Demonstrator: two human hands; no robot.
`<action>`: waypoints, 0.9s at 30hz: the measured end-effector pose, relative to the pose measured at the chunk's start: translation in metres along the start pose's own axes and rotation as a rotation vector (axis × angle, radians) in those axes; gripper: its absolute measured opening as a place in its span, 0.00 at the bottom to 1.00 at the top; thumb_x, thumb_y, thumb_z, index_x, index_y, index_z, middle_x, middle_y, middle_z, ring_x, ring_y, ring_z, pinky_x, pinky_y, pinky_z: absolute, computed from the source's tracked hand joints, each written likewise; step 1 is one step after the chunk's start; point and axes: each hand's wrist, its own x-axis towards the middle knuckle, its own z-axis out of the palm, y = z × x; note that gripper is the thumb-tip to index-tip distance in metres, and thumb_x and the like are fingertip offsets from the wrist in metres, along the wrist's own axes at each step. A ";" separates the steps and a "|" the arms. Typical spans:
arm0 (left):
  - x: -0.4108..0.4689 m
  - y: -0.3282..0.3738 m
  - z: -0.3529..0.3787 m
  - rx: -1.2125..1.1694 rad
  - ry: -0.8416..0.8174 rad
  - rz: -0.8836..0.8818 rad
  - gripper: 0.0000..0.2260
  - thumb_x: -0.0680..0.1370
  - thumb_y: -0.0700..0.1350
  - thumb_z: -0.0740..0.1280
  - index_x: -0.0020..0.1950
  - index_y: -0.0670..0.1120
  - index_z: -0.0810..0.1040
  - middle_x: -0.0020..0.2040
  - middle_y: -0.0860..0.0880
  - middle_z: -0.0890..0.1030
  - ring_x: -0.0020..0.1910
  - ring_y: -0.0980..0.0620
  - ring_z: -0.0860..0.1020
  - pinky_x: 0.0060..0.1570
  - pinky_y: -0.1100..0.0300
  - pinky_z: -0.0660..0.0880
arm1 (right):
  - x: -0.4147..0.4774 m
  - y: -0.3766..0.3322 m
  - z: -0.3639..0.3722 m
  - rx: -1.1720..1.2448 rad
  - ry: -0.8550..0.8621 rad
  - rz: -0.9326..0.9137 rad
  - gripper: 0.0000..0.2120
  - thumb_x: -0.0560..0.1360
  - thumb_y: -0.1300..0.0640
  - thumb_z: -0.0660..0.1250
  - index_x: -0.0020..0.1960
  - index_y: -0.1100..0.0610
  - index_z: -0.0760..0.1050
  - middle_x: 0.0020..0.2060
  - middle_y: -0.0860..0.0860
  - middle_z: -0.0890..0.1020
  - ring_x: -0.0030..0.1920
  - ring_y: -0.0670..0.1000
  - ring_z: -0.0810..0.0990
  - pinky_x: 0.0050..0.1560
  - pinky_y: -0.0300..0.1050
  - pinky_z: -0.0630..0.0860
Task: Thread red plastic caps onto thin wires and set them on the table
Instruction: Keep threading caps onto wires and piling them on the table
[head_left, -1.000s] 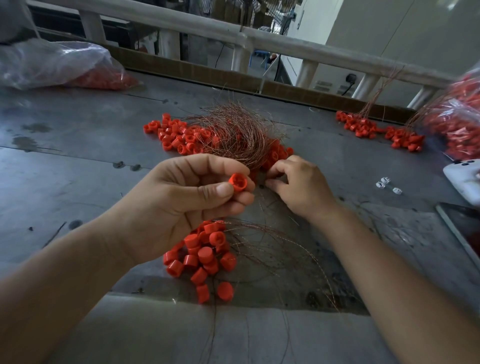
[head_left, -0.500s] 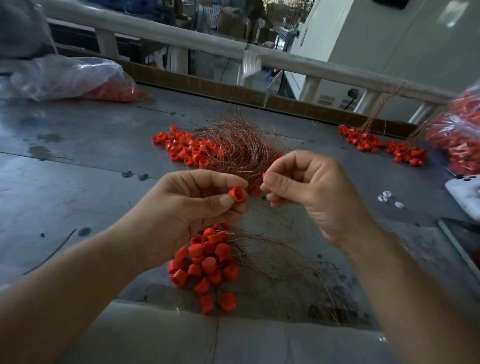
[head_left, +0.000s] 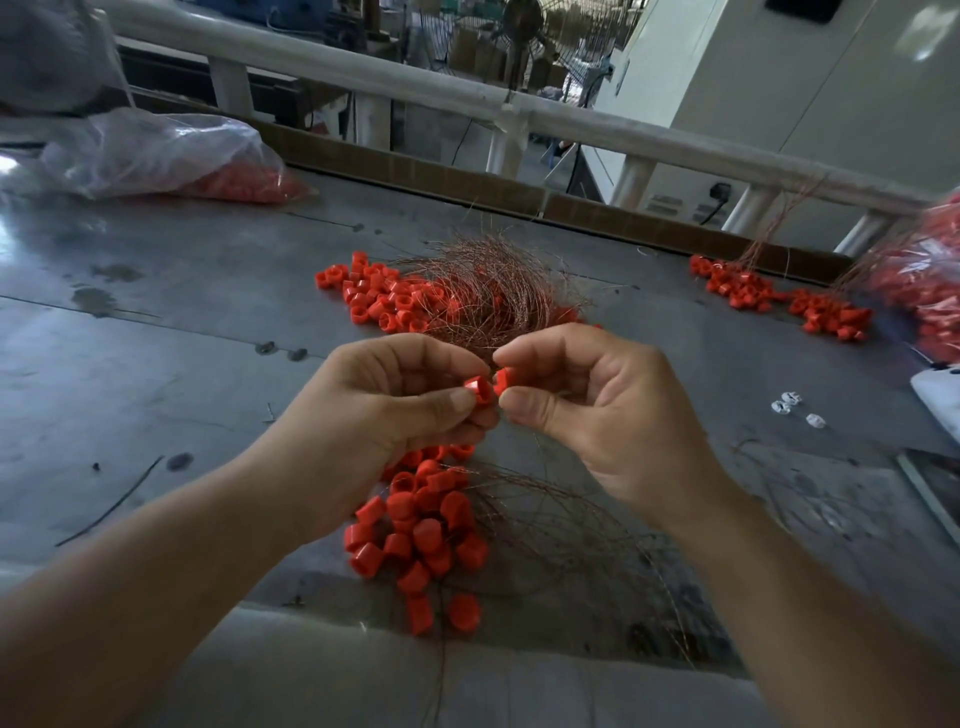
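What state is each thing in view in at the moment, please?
left hand: pinches a red cap.
red cap: held above the table.
right hand: fingertips pinched beside it; contents unclear.
near caps: heaped loose on the table.
wire bundle: tangled, lying on far caps.
plastic bag: slumped, holding caps.

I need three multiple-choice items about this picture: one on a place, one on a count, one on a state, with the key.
1. The dense copper-wire tangle lies: A mid-table, on a cap pile; B far left; C on the rail.
2. Small white pieces on the table: A one; B three; C six.
3. The left hand: A pinches a red cap; B lies flat; C hangs empty.
Key: A, wires overlie the caps centrally; B, three lie together; A, it grips the cap.
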 end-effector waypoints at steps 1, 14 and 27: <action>0.000 0.000 0.000 0.013 0.006 0.004 0.08 0.61 0.37 0.68 0.38 0.42 0.81 0.35 0.43 0.83 0.34 0.51 0.82 0.36 0.63 0.79 | -0.001 0.000 0.001 -0.032 0.008 -0.019 0.10 0.66 0.62 0.72 0.42 0.49 0.78 0.34 0.42 0.82 0.37 0.40 0.80 0.41 0.30 0.75; 0.000 -0.004 0.000 0.126 0.048 0.041 0.09 0.60 0.38 0.68 0.38 0.44 0.82 0.35 0.43 0.83 0.33 0.50 0.82 0.34 0.65 0.78 | -0.005 0.003 0.009 -0.271 0.103 -0.128 0.09 0.65 0.65 0.74 0.44 0.58 0.82 0.38 0.42 0.81 0.40 0.42 0.81 0.43 0.32 0.77; -0.004 -0.003 -0.002 0.184 -0.003 0.037 0.10 0.60 0.40 0.68 0.38 0.47 0.85 0.34 0.44 0.84 0.32 0.52 0.82 0.33 0.67 0.77 | -0.007 0.003 0.012 -0.486 0.121 -0.343 0.08 0.63 0.61 0.73 0.41 0.64 0.82 0.36 0.53 0.84 0.42 0.46 0.80 0.42 0.35 0.77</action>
